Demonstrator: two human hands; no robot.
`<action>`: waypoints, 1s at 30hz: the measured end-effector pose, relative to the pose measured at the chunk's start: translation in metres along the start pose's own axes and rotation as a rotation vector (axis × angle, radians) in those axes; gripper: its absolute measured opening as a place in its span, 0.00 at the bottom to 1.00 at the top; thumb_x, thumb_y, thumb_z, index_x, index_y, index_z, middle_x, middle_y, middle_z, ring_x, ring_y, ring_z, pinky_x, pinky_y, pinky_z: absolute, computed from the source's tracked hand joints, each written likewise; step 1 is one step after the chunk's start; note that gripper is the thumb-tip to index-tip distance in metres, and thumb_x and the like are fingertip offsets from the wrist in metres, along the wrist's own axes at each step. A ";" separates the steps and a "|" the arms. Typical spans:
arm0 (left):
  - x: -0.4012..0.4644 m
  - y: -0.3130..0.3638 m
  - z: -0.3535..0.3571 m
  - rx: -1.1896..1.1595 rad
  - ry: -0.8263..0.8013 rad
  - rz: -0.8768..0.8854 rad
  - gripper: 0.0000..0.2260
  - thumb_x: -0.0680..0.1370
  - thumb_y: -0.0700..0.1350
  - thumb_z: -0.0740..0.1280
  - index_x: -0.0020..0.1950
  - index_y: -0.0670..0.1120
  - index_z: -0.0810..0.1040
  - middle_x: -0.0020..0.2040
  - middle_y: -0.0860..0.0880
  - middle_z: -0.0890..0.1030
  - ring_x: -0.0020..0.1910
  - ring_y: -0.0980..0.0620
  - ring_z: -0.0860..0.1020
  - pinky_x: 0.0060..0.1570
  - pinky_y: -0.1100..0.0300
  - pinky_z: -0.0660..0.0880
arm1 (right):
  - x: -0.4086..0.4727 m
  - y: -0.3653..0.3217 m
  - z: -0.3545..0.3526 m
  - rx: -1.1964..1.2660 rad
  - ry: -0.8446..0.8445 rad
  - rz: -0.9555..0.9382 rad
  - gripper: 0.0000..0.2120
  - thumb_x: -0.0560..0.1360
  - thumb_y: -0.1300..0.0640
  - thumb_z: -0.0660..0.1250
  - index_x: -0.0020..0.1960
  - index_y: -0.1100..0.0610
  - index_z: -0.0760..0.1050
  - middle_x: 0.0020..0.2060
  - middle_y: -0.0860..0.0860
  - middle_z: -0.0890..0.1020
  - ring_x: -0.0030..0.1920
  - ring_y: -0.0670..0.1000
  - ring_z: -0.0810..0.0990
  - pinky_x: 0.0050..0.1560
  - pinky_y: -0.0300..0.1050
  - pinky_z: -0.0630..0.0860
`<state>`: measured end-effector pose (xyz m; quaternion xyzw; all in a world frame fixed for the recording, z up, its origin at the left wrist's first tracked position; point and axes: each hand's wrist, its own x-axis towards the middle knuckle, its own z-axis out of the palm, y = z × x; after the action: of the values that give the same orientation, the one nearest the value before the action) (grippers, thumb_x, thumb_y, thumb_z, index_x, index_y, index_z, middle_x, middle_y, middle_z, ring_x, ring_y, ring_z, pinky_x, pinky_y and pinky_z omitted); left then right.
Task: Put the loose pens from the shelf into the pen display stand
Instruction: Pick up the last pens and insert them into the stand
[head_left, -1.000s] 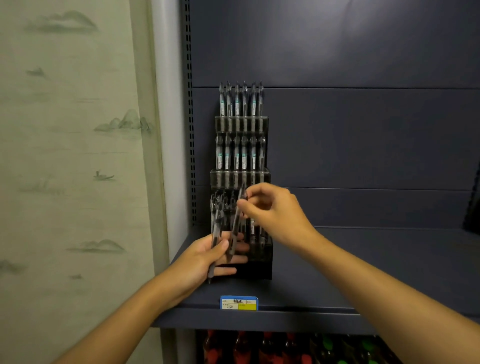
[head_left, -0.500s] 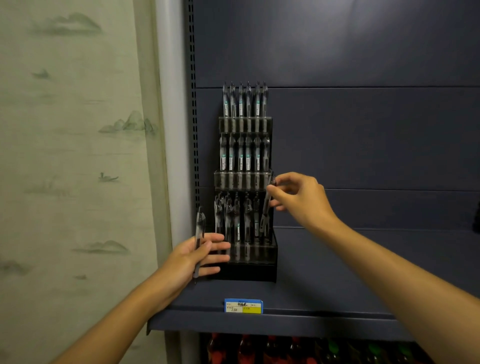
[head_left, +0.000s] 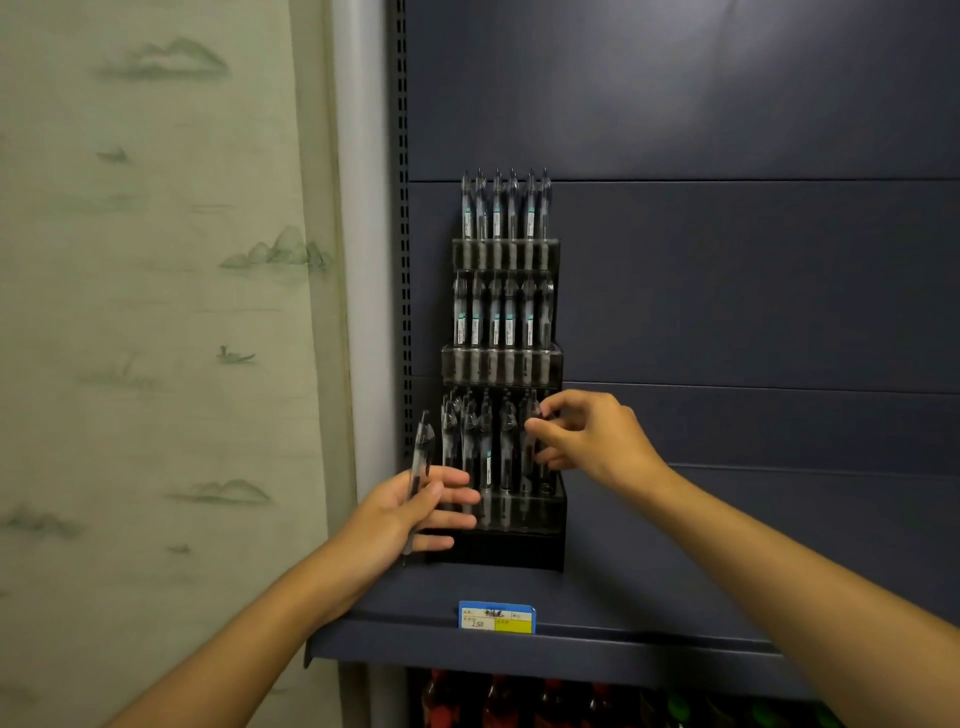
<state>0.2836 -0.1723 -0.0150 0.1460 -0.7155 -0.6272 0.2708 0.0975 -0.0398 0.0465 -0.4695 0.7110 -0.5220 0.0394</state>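
Observation:
A dark tiered pen display stand (head_left: 556, 358) stands on the blue-grey shelf (head_left: 649, 571), its three rows filled with clear pens. My left hand (head_left: 410, 512) grips one loose clear pen (head_left: 422, 447) upright, just left of the stand's bottom row. My right hand (head_left: 592, 436) pinches the top of a pen (head_left: 531, 452) standing at the right end of the bottom row, its lower end down in the stand.
A blue and yellow price tag (head_left: 496, 617) is clipped to the shelf's front edge. A perforated upright (head_left: 402, 208) and a pale wall with painted hills (head_left: 156, 312) lie to the left. Red bottles (head_left: 498, 701) show on the shelf below.
My right hand has lowered its pen into the right end of the bottom row. The left hand, which held two pens a second ago, holds one and has stayed in place.

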 end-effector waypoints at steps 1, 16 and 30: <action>-0.001 0.000 0.000 0.012 -0.004 0.004 0.12 0.83 0.43 0.56 0.60 0.45 0.77 0.53 0.48 0.86 0.53 0.48 0.84 0.49 0.56 0.81 | 0.000 0.001 0.000 -0.031 0.005 -0.005 0.06 0.76 0.55 0.72 0.50 0.56 0.78 0.40 0.54 0.86 0.36 0.48 0.86 0.42 0.43 0.84; 0.001 0.000 0.017 -0.004 -0.023 0.008 0.11 0.83 0.44 0.57 0.59 0.46 0.78 0.51 0.49 0.86 0.49 0.50 0.85 0.45 0.59 0.81 | -0.010 0.004 -0.005 -0.326 -0.065 -0.047 0.10 0.74 0.51 0.74 0.42 0.57 0.79 0.34 0.51 0.85 0.33 0.45 0.84 0.38 0.39 0.81; 0.010 0.013 0.059 -0.060 -0.155 0.024 0.11 0.84 0.42 0.57 0.61 0.52 0.74 0.52 0.45 0.85 0.53 0.46 0.84 0.54 0.51 0.80 | -0.037 -0.030 0.010 -0.264 -0.095 -0.239 0.12 0.76 0.45 0.70 0.56 0.50 0.80 0.39 0.42 0.81 0.40 0.39 0.79 0.42 0.29 0.72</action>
<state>0.2436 -0.1277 -0.0041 0.0803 -0.7170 -0.6544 0.2262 0.1420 -0.0213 0.0495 -0.5758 0.7099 -0.4023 -0.0513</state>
